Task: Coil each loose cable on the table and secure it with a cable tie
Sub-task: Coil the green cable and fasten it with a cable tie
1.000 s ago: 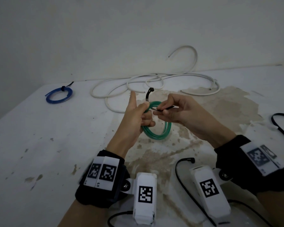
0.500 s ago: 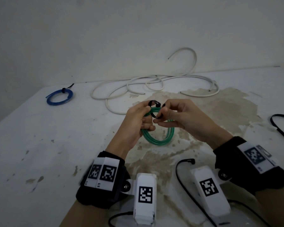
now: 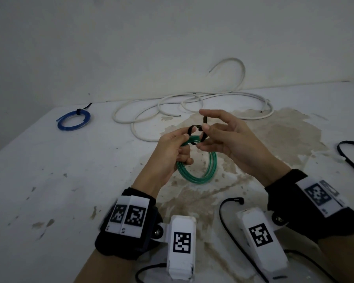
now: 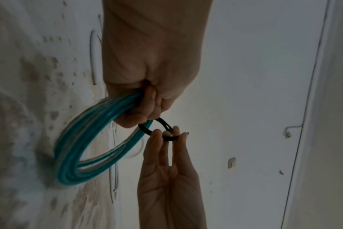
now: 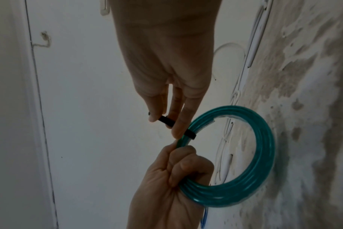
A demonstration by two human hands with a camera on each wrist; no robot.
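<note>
My left hand [image 3: 172, 148] grips a green coiled cable [image 3: 198, 172] held above the table, its fingers curled round the strands [image 4: 92, 139]. A black cable tie [image 3: 194, 128] loops round the coil's top [image 4: 157, 128]. My right hand [image 3: 219, 137] pinches the tie's tail between thumb and fingers [image 5: 166, 120], with the other fingers spread. The tie band crosses the green coil [image 5: 245, 155] beside my right fingertips [image 5: 178, 131]. A loose white cable [image 3: 192, 107] sprawls at the back of the table.
A blue coil [image 3: 73, 121] with a black tie lies at the back left. Spare black cable ties lie at the right edge [image 3: 347, 152] and near my wrists [image 3: 229, 217]. The table [image 3: 49, 180] is white with brown stains in the middle.
The tie went from a straight strip held across the coil to a closed loop round it. My right hand has shifted up along the tail and its fingers have spread.
</note>
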